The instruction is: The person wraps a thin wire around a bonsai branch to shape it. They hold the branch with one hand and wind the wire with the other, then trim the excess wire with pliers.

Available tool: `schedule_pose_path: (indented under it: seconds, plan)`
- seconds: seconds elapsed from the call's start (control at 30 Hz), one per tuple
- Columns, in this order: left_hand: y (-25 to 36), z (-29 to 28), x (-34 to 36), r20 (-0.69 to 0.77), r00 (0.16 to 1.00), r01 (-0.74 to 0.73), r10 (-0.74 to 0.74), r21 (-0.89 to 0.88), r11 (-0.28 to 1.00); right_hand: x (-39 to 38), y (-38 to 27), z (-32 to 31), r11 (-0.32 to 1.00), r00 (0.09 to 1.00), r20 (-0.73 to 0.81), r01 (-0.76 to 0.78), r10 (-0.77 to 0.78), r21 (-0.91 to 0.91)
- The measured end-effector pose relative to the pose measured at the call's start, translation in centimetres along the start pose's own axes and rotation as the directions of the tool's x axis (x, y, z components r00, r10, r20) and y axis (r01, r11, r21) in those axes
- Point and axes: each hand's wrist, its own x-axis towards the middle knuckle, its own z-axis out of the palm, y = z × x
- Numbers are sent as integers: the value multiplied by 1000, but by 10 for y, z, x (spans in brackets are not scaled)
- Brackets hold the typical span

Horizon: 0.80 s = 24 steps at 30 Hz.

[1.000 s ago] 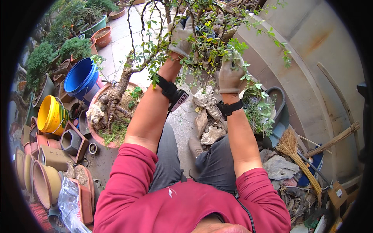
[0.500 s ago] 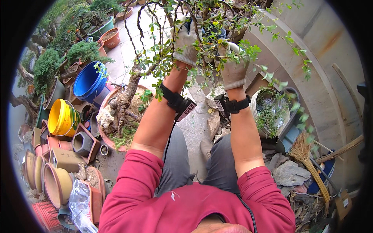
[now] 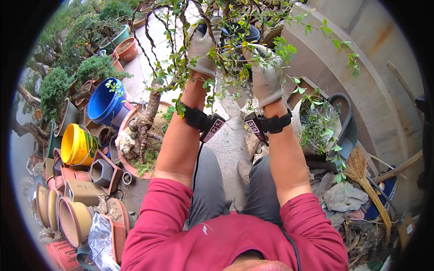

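Leafy branches (image 3: 174,72) of a potted tree hang across the upper middle, several of the stems dark and twisted. The tree's thick, gnarled trunk (image 3: 147,119) rises from a round reddish pot (image 3: 123,156) at the left. Among these branches is my left hand (image 3: 203,52) in a pale knitted glove, its fingers curled; a dark patch shows by them, and leaves hide what they hold. My right hand (image 3: 266,77), gloved alike, lies to its right, fingers bent closed around a leafy twig (image 3: 248,56). A black strap with a small box circles each wrist.
Blue (image 3: 106,101) and yellow (image 3: 77,144) buckets stand at the left among stacked pots (image 3: 74,221) and small conifers. At the right are a white bucket of cuttings (image 3: 316,124), a straw broom (image 3: 361,174), rocks (image 3: 346,197) and a curved stone wall edge (image 3: 361,72).
My left hand has shifted slightly left and lower. The right hand has also moved a little left and down, still at the twigs. Branches at the right have swung.
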Motion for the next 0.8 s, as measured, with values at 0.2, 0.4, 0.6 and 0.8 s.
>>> schedule_pose_path:
  seconds: [0.2, 0.4, 0.6, 0.8]
  plan:
    - [-25, 6, 9, 33, 994, 107, -107, 11, 994, 4, 2, 2, 996, 1000, -12, 24, -25, -83]
    - [-12, -3, -7, -40, 997, -71, 71, -1, 997, 7, -2, 2, 987, 987, -74, -134, 141, 92]
    - [31, -9, -30, -161, 982, -167, 95, -528, 833, 11, 2, 6, 991, 986, -106, -121, 126, 51]
    - [26, -19, -24, -43, 971, -238, 235, -105, 965, 12, -2, 3, 886, 945, -75, -268, 317, 378]
